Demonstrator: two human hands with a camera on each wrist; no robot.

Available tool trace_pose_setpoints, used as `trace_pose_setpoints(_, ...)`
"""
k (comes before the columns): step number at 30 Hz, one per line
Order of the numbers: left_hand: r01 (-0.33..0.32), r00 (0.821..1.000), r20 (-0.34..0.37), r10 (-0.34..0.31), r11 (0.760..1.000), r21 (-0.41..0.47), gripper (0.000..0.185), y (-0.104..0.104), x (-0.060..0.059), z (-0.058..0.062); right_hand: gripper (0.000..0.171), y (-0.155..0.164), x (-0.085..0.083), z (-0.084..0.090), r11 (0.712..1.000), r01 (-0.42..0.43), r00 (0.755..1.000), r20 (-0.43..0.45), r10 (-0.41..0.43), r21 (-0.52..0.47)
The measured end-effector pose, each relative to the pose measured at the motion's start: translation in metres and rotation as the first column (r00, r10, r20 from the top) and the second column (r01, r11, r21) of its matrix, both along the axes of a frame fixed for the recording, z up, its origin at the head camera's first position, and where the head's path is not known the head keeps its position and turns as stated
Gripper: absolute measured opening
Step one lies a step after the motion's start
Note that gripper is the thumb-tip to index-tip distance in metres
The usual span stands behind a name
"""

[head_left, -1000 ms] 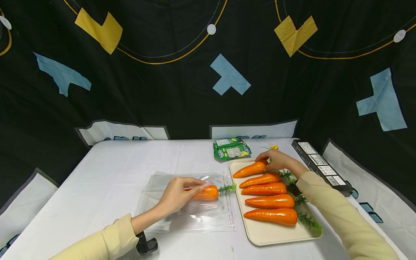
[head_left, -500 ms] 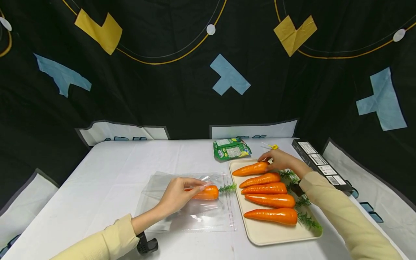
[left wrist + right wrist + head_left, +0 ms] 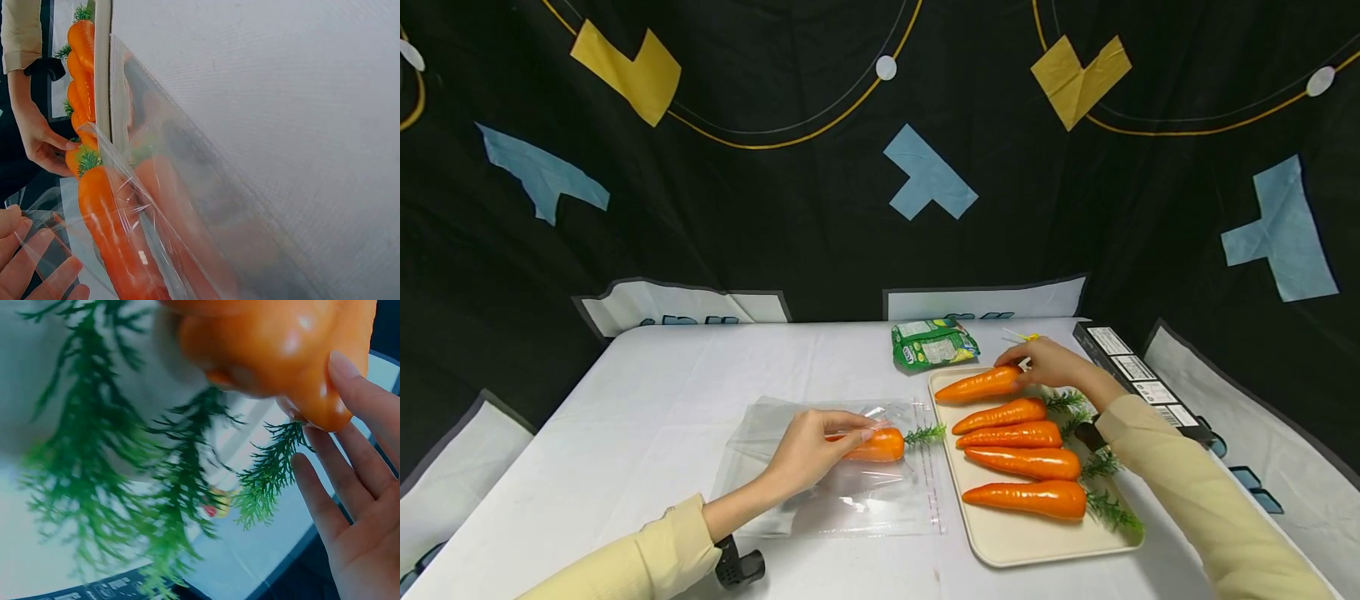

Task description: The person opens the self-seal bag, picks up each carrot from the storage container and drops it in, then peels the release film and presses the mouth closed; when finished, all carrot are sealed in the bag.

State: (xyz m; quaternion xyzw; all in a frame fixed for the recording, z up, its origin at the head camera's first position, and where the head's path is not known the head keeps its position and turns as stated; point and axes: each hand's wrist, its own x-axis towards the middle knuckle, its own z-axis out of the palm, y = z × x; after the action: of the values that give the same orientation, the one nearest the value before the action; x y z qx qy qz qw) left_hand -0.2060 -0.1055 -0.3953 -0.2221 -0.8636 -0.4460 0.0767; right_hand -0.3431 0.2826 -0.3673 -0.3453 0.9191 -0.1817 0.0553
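1. My right hand (image 3: 1051,365) grips the top carrot (image 3: 978,386) by its thick end at 12 o'clock on the tray (image 3: 1000,546); held only there, it could tip or slip.
2. My left hand (image 3: 811,446) pinches the bag (image 3: 850,500) over the bagged carrot (image 3: 872,446), at 9 o'clock from the tray on the desk (image 3: 647,383). If the film sags, the mouth could close.
3. The bag's mouth is hard to make out; the right wrist view is blurred.

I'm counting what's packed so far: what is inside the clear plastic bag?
One carrot lies in the clear plastic bag, its green top at the opening. The left hand covers its tip end, so anything beneath stays unseen.
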Motion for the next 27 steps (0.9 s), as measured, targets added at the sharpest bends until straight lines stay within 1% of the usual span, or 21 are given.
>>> trace_pose_setpoints(4, -0.002, 1.0, -0.005, 0.002, 1.0, 0.004, 0.014, 0.0, 0.0, 0.0, 0.033, -0.002, 0.004, 0.009, 1.0, -0.005, 0.999, -0.052, 0.004, -0.022)
trace_pose_setpoints(8, -0.003, 1.0, -0.006, 0.003, 1.0, 0.012, 0.013, 0.001, 0.0, 0.0, 0.033, -0.005, 0.01, 0.017, 1.0, -0.002, 0.997, -0.08, 0.0, -0.026)
trace_pose_setpoints(17, -0.006, 1.0, -0.01, 0.006, 1.0, 0.01, 0.015, 0.0, 0.0, 0.0, 0.031, -0.014, 0.035, 0.032, 1.0, -0.005, 0.994, -0.106, 0.003, -0.02)
trace_pose_setpoints(21, -0.007, 1.0, -0.011, 0.008, 1.0, 0.009, 0.015, 0.0, -0.001, 0.001, 0.032, -0.019, 0.048, 0.033, 0.999, -0.035, 0.993, -0.114, 0.031, -0.031)
trace_pose_setpoints(27, -0.01, 1.0, -0.02, 0.01, 1.0, 0.002, 0.015, 0.0, -0.001, 0.001, 0.032, -0.028, 0.064, 0.03, 0.998, -0.06, 0.991, -0.118, 0.055, -0.034)
